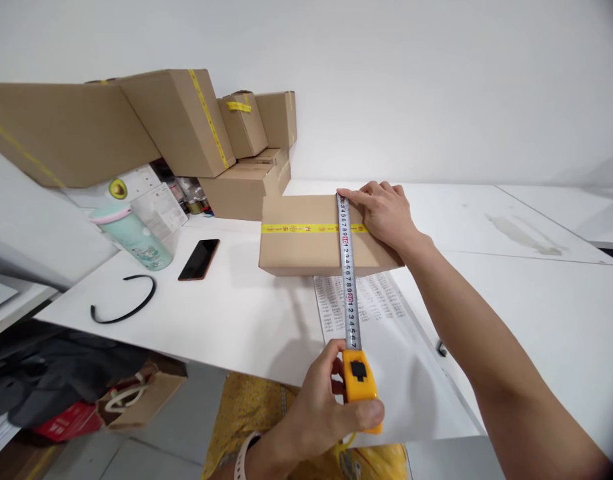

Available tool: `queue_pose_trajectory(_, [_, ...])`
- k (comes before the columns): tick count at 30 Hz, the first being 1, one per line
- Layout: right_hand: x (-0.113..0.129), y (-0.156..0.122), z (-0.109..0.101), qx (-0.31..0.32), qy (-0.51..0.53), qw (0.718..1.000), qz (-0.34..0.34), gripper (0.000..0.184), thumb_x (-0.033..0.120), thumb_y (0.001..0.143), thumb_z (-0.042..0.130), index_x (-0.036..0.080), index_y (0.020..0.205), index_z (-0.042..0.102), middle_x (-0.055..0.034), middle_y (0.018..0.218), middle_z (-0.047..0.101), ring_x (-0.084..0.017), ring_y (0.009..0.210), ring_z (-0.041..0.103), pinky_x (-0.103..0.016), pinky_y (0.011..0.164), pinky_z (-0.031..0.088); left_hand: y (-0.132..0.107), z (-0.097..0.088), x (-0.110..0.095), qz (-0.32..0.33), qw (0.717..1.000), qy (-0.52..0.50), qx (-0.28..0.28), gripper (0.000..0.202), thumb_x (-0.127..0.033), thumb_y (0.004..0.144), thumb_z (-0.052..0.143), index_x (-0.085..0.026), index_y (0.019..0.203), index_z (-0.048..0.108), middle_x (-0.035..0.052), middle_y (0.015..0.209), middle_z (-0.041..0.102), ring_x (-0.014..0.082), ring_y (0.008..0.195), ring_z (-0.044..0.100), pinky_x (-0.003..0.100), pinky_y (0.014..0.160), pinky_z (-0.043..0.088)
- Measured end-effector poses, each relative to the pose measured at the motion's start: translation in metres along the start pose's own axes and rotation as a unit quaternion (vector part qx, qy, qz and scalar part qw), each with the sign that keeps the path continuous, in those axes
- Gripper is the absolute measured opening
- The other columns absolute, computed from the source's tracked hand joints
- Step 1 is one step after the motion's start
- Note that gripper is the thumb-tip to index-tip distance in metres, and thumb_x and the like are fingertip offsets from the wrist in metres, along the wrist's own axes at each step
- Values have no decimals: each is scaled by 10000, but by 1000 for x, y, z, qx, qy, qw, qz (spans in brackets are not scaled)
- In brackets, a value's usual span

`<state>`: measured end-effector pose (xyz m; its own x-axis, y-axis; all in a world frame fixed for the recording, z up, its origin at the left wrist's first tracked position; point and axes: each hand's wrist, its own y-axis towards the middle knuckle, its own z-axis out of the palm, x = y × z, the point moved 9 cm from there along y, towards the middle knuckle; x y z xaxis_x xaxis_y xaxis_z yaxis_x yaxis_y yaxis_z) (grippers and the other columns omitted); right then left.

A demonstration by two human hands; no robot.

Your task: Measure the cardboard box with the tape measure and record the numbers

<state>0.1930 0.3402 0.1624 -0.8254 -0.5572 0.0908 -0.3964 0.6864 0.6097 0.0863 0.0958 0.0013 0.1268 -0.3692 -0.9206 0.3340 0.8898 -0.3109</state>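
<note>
A yellow tape measure (359,383) sits in my left hand (321,407), its fingers and thumb wrapped round the case. The silver blade (348,280) runs out away from me across the top of a closed cardboard box (301,250) with a yellow tape strip. At the box's far edge, my right hand (386,210) pinches the blade's end with its index finger on it, the rest of the hand resting on the box top. The thumb of that hand is hidden. Beneath the blade and partly under the box lies a printed sheet (331,303).
Several cardboard boxes (171,120) are stacked at the back left. A mint tumbler (136,237), a dark phone (199,260) and a black headband (129,313) lie or stand on the white table (246,320). A paper bag (146,400) is below the table's left side.
</note>
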Motion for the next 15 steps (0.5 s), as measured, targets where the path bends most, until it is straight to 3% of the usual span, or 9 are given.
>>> queue_pose_trajectory(15, [-1,0,0,-10,11,1000,3,525,293,1045,263,390,1379,656,-116,1081,651,-304,943,503,-490,885,348,1,0,-1,-1,1000,13,1,651,-365,598,839,-178,1164,576,70,1027,584,190,869,534,378,813,486])
